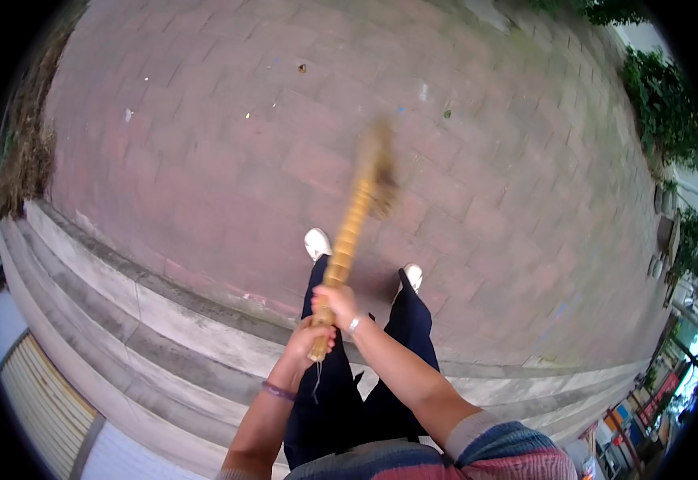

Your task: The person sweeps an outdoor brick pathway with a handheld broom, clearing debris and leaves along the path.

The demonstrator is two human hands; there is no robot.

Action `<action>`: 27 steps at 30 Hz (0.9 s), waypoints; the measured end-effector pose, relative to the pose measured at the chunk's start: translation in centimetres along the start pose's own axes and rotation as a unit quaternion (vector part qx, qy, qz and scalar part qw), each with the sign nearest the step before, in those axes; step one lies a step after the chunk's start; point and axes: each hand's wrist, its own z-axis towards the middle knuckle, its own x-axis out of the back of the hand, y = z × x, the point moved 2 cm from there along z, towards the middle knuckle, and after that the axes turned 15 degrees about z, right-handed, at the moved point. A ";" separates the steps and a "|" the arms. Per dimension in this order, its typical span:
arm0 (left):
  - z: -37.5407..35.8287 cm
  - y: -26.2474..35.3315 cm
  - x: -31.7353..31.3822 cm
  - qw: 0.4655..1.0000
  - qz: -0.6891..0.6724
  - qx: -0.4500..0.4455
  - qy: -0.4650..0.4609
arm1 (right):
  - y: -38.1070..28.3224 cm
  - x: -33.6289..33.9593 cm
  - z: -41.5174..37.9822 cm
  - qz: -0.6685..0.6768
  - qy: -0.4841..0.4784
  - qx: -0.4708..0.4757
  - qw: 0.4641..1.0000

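Both of my hands are wrapped round the yellow bamboo handle of a broom (pixel 350 232). My left hand (pixel 307 340), with a purple bangle at its wrist, closes on the handle's near end, where a thin string loop hangs down. Just above it, my right hand (pixel 336 306) grips the handle, a pale band on that wrist. The broom slants forward and slightly right over the reddish paving (pixel 229 176). Its brown head (pixel 381 172) is smeared by motion, so its bristles do not show clearly.
White shoes (pixel 316 243) stand on the paving below my hands. Concrete steps (pixel 157 344) run behind them. Small scraps, a leaf (pixel 447 114) among them, dot the paving. Dry brush (pixel 33 152) lines the left edge; green shrubs (pixel 661 100) grow at the right.
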 end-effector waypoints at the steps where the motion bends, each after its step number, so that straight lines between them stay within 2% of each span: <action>1: -0.6 0.8 0.6 0.999 -0.019 -0.016 0.040 | 0.5 -3.1 0.4 -0.053 -0.039 -0.027 0.997; 3: -1.0 2.9 0.2 0.991 -0.050 -0.055 0.111 | -0.5 -7.2 0.7 -0.133 -0.117 -0.046 0.983; 6: 0.5 6.0 -2.0 0.979 -0.062 -0.165 0.103 | -4.0 -9.9 -0.1 -0.191 -0.160 0.007 0.968; 7: 0.7 6.3 -2.1 0.985 -0.034 -0.153 0.073 | -4.6 -10.0 -0.3 -0.203 -0.162 0.025 0.965; 10: 1.1 8.0 -4.0 0.991 0.072 -0.114 -0.022 | -7.8 -7.1 -2.5 -0.059 -0.108 0.112 0.986; 12: 2.8 9.3 -5.7 0.981 0.132 -0.044 -0.133 | -9.8 -4.0 -3.6 0.038 -0.020 0.206 0.978; 14: 5.8 10.1 -8.7 0.960 0.189 0.008 -0.206 | -12.5 -0.6 -4.0 0.130 0.028 0.252 0.959; 17: 10.9 12.6 -16.0 0.925 0.305 0.052 -0.222 | -18.6 6.3 -2.2 0.202 0.120 0.240 0.942; 18: 13.7 13.3 -18.0 0.906 0.334 0.063 -0.253 | -21.0 7.8 -1.2 0.214 0.149 0.239 0.936; 21: 18.2 15.4 -21.8 0.938 0.260 0.092 -0.208 | -26.7 9.8 1.8 0.183 0.128 0.195 0.955; 22: 18.3 16.0 -21.4 0.954 0.227 0.091 -0.175 | -27.7 8.3 2.5 0.085 0.132 0.196 0.968; 23: 17.5 15.8 -19.6 0.978 0.138 0.084 -0.128 | -27.4 6.5 3.8 0.004 0.142 0.208 0.968; 24: 16.3 15.8 -17.6 0.993 0.054 0.066 -0.081 | -26.4 3.6 2.8 -0.049 0.090 0.227 0.969; 25: 15.3 15.1 -16.0 0.996 0.056 0.038 -0.056 | -24.8 2.2 4.3 -0.048 0.053 0.201 0.977; 26: 14.4 14.5 -15.7 0.998 0.056 0.016 -0.030 | -25.1 0.4 4.0 -0.131 0.048 0.149 0.979; 27: 13.6 14.3 -16.9 0.999 0.049 -0.003 0.001 | -26.2 -1.1 2.5 -0.164 -0.016 0.127 0.978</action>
